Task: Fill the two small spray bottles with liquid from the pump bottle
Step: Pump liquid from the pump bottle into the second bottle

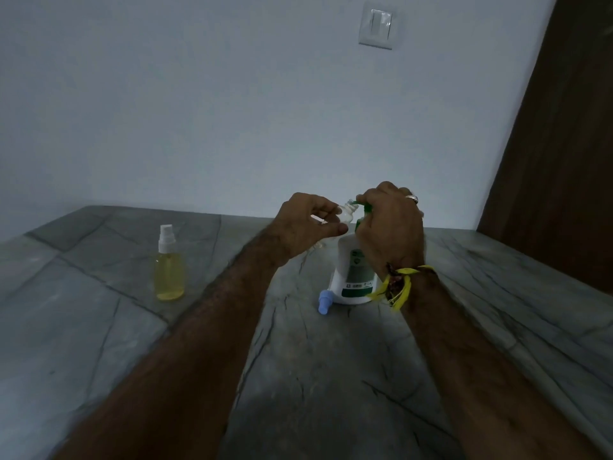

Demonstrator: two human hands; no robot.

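Observation:
A white pump bottle (351, 277) with a green label stands on the grey stone counter (298, 360). My right hand (391, 227) lies curled over its green pump head. My left hand (308, 224) pinches a small clear spray bottle (347, 212), uncapped, with its open neck right at the green nozzle. A second small spray bottle (169, 267), holding yellow liquid and capped with a white sprayer, stands upright to the left. A light blue sprayer cap (324, 302) lies on the counter at the pump bottle's base.
A pale wall rises behind the counter, with a light switch (378, 26) high up. A dark brown wooden panel (557, 161) runs down the right side. Yellow thread is tied round my right wrist.

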